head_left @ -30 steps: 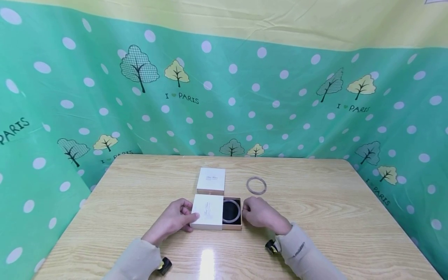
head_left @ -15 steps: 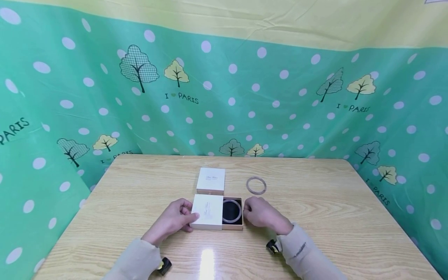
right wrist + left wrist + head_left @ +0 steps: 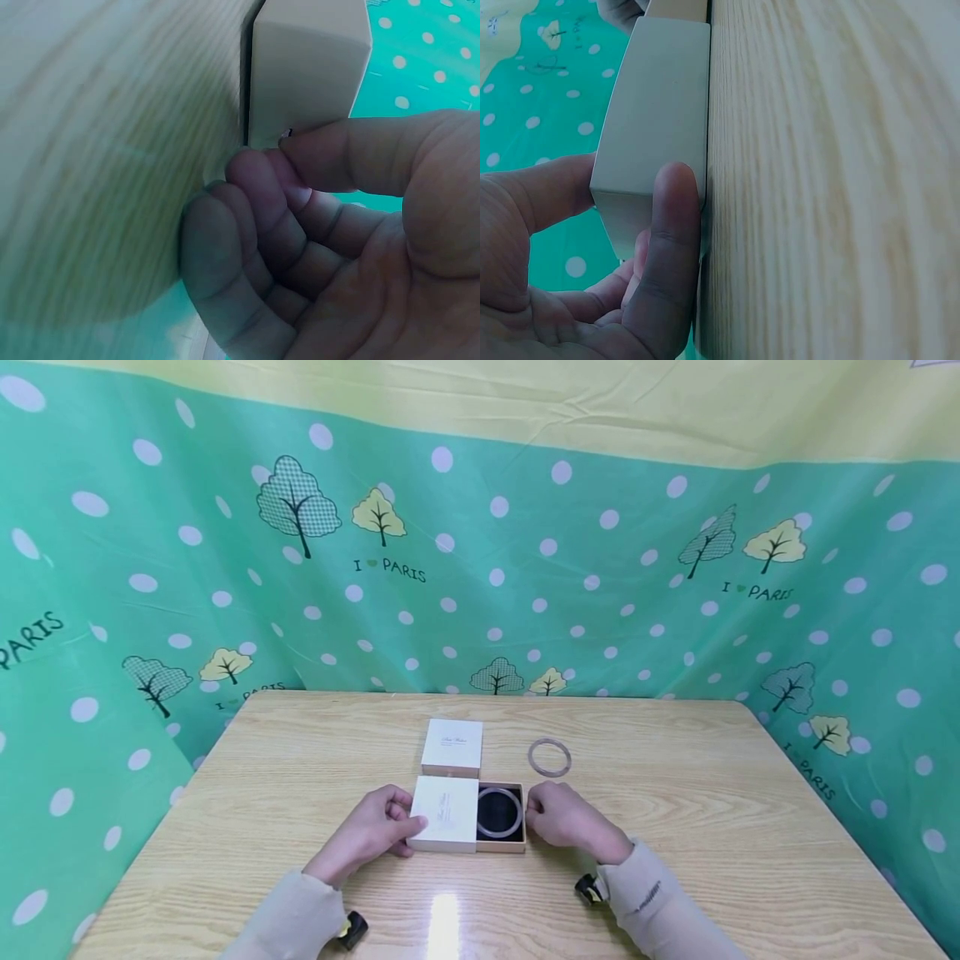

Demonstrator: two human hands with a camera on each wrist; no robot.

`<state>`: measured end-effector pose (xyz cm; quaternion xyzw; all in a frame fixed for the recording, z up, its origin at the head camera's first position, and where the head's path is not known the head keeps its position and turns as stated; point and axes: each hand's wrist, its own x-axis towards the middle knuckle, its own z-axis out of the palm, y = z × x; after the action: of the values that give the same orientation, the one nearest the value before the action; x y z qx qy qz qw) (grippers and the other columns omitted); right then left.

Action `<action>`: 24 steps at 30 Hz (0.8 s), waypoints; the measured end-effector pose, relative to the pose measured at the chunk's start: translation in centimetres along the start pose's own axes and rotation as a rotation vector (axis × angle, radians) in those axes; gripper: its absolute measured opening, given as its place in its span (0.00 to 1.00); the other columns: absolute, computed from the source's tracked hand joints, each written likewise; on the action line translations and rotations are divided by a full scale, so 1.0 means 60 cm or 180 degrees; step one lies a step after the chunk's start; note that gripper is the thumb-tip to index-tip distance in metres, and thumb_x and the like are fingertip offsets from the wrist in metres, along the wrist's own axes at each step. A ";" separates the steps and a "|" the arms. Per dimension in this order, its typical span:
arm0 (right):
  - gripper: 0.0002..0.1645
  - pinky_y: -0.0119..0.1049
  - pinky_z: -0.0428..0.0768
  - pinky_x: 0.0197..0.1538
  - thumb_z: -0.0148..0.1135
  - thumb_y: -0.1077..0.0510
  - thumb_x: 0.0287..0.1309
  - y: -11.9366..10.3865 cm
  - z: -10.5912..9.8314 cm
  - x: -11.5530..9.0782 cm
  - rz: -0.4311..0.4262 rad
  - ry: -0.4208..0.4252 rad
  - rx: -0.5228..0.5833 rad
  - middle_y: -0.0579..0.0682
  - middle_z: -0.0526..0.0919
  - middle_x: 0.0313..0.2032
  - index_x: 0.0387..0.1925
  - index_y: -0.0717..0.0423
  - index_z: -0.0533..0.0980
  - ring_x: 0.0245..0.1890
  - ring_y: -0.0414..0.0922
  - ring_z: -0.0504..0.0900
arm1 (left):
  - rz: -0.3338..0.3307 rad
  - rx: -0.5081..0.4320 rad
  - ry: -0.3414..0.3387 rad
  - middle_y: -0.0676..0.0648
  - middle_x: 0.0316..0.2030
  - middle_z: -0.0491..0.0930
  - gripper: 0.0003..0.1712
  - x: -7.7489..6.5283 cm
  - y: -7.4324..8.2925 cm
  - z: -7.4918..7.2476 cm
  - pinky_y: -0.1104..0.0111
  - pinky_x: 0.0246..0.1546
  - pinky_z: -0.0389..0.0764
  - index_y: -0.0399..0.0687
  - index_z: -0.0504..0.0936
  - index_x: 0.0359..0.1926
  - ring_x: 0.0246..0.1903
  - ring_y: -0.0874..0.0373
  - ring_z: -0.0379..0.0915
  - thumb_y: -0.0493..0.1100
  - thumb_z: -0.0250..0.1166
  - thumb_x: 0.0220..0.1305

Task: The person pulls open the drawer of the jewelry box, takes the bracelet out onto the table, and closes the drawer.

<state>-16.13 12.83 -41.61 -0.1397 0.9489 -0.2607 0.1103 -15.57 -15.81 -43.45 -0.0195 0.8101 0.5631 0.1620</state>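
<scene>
A white box sleeve (image 3: 444, 814) lies on the table, and my left hand (image 3: 372, 827) holds its left end, thumb on the top edge and fingers at the end and side. From its right side sticks out a tan-edged drawer (image 3: 501, 847) with a black lining. Inside the drawer lies a greyish bangle (image 3: 519, 817), now almost wholly uncovered. At the drawer's outer end my right hand (image 3: 562, 816) pinches with thumb and index finger; whatever small tab sits between them is mostly hidden, though a tiny dark bit shows against the box end (image 3: 311, 75) in the right wrist view.
A second white box (image 3: 453, 745) with a tan lower edge stands directly behind the sleeve. Another greyish bangle (image 3: 550, 758) lies on the wooden table (image 3: 675, 777) behind my right hand. A polka-dotted green curtain (image 3: 600, 568) hangs beyond the table.
My right hand has shifted slightly right, and the drawer with its bangle has slid further out of the sleeve. The left hand and sleeve have stayed in place.
</scene>
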 end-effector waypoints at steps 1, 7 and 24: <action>0.14 0.33 0.67 0.21 0.55 0.65 0.57 0.001 0.000 0.000 0.0003 0.0001 0.0007 0.43 0.70 0.16 0.17 0.52 0.71 0.17 0.40 0.68 | -0.0003 0.0001 0.0002 0.43 0.29 0.71 0.21 0.000 0.000 0.000 0.62 0.25 0.84 0.33 0.71 0.49 0.20 0.53 0.77 0.36 0.69 0.57; 0.15 0.33 0.67 0.21 0.55 0.64 0.58 0.004 -0.001 0.000 0.0007 -0.0004 -0.0017 0.43 0.70 0.16 0.17 0.51 0.71 0.17 0.41 0.68 | -0.0005 -0.0008 0.0003 0.43 0.29 0.71 0.21 0.000 0.000 0.000 0.62 0.25 0.84 0.33 0.71 0.49 0.20 0.53 0.77 0.36 0.68 0.57; 0.14 0.32 0.67 0.20 0.54 0.65 0.57 0.007 -0.007 -0.002 -0.0019 0.0001 -0.0023 0.43 0.71 0.16 0.17 0.51 0.72 0.16 0.40 0.68 | -0.0010 0.0001 -0.0005 0.43 0.30 0.70 0.21 0.000 0.003 -0.001 0.62 0.25 0.84 0.33 0.71 0.49 0.21 0.53 0.78 0.36 0.68 0.58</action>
<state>-16.20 13.40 -41.45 -0.1429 0.9494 -0.2576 0.1088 -15.62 -15.79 -43.27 -0.0203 0.8101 0.5627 0.1636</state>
